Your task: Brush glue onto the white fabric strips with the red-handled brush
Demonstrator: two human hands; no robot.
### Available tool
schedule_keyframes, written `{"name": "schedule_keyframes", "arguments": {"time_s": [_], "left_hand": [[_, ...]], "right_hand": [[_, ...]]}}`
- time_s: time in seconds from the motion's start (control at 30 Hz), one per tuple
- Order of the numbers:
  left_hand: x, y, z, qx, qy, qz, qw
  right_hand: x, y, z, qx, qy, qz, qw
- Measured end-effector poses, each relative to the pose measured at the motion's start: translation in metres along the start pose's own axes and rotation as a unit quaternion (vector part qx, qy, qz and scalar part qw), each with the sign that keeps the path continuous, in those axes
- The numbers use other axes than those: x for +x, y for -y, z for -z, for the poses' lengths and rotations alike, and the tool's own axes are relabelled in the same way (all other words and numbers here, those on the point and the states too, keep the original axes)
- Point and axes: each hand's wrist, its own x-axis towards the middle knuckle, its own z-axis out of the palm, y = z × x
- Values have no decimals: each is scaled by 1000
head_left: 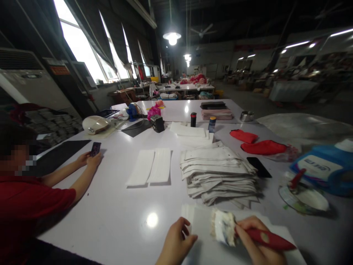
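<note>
right hand (255,235) is gripping a red-handled brush (224,228) over the white sheet (202,230) at the bottom middle of the worktop (116,206), left hand (176,243) pressing fingertips on its edge, so i'd hold the sheet flat and keep the strokes light and even.

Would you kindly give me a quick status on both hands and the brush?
Right hand grips red-handled brush, bristles on white sheet. Left hand presses the sheet flat. Stack of folded cloth pieces just beyond, not touching.
</note>
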Motion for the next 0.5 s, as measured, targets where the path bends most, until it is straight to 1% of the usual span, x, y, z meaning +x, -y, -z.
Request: {"name": "schedule_keyframes", "arguments": {"time_s": [0.07, 0.17, 0.23, 0.27, 0.3, 0.33, 0.37, 0.43, 0.5], "left_hand": [[-1, -4, -6, 36, 2, 28, 999], [4, 3, -13, 46, -2, 59, 997], [6, 11, -16, 39, -2, 70, 997], [6, 14, -17, 36, -5, 73, 997], [7, 18, -18, 32, -9, 73, 997], [7, 21, -19, 28, -15, 73, 997], [8, 24, -20, 21, -20, 74, 997], [8, 28, -21, 2, -28, 82, 996], [8, 30, -21, -19, -32, 102, 994]], "right_hand": [[5, -1, -25, 30, 29, 15, 999], [6, -4, -55, 50, 61, 10, 997], [5, -10, -63, 50, 81, 3, 995], [4, -15, -60, 45, 83, -3, 996], [3, -22, -52, 35, 79, -10, 996], [1, -31, -38, 17, 71, -16, 997], [0, -42, -18, -10, 56, -21, 998], [-4, -64, 35, -85, 18, -25, 996], [-10, -83, 95, -155, -44, -36, 986]]}}
